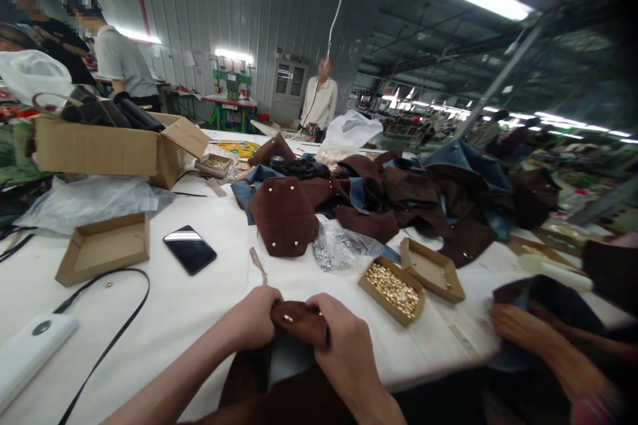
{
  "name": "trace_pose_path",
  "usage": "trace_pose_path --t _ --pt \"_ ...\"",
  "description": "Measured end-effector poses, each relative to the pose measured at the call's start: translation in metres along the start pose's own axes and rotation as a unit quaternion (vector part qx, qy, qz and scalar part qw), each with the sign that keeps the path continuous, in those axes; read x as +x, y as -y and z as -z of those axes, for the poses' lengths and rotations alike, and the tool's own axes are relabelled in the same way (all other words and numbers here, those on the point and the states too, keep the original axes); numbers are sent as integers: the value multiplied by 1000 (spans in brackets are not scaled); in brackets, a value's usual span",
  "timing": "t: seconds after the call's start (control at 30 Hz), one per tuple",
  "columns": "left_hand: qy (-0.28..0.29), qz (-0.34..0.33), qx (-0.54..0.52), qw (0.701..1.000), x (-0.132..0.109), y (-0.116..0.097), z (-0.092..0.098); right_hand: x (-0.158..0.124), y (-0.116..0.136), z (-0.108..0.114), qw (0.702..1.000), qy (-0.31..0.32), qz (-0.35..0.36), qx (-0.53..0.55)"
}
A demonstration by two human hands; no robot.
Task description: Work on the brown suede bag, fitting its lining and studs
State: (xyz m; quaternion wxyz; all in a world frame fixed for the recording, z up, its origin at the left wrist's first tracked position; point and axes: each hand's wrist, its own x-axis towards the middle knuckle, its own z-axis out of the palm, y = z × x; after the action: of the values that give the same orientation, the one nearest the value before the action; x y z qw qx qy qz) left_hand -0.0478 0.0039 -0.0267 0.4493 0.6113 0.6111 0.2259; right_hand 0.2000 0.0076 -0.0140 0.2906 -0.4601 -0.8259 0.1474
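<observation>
Between my hands is a brown suede-like bag piece (298, 319) with a blue-grey inner side and a small gold stud on its folded edge. My left hand (256, 317) grips the left end of that fold, fingers closed. On the right end, my right hand (343, 335) pinches the fold between thumb and fingers. The rest of the piece hangs down over the table's near edge toward my lap. Beyond my hands, a finished-looking brown piece (284, 219) with gold studs leans against a pile of similar brown and blue pieces (409, 189).
A cardboard tray of gold studs (393, 289), an open tray (432, 269) and a bag of silver rings (341, 249) lie right of centre. To the left are a phone (190, 249), a tray (107, 246), a carton (100, 146) and a white power strip (37, 352). A co-worker's hand (521, 329) handles fabric at right.
</observation>
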Motion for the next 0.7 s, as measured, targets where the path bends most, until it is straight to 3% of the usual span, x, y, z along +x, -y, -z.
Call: trace_pose_path --t 0.13,0.33,0.47,0.6,0.7 --pt "-26 -5 -35 999 -20 -8 -4 -22 2 1 991 -91 97 -29" --pt "-8 -26 -104 994 -42 -3 -15 -45 12 -1 989 -84 121 -8" --pt "-57 -48 -114 991 -54 -1 -26 -57 10 -6 988 -74 130 35" --pt "-115 -92 -73 986 -67 4 -42 -59 2 11 984 -15 175 35" --pt "-144 -186 -12 972 -75 13 -59 -53 1 38 964 71 254 -38"
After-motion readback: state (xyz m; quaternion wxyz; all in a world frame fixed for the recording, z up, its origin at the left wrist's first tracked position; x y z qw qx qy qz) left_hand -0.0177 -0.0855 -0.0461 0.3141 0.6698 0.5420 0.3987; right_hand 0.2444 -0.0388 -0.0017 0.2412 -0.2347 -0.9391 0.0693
